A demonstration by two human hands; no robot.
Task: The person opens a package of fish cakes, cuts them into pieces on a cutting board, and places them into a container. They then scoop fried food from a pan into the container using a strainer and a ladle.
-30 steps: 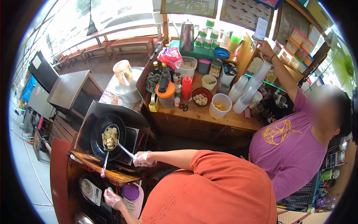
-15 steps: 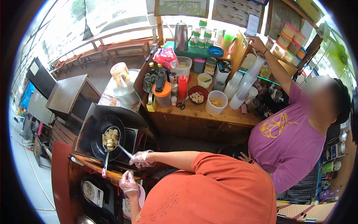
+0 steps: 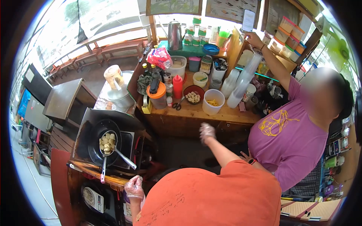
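My right hand [image 3: 207, 133], in a clear plastic glove, is stretched out in front of the counter. Its fingers look loosely apart, though blurred, and nothing shows in them. Curled and closed, my gloved left hand [image 3: 134, 187] is held near the wooden stove edge [image 3: 117, 179]; I see nothing in it. A black wok [image 3: 94, 137] sits on the stove with pale food chunks [image 3: 108, 142] inside. Two utensils rest in the wok: one has a metal handle [image 3: 126, 159] pointing toward me, the other a pink-tipped handle [image 3: 103, 175] over the edge.
On the counter stand a dark red bowl [image 3: 193, 95] of pale pieces, a white tub [image 3: 213, 102] with yellow strips, scissors [image 3: 178, 105] and a red squeeze bottle [image 3: 177, 87]. A co-worker in a purple shirt [image 3: 290, 132] reaches toward a phone [image 3: 248, 20]. A scale [image 3: 93, 196] sits lower left.
My right hand has let go of the metal-handled utensil and swung right toward the counter. That handle now lies lower across the wok's rim. My left hand has shifted slightly.
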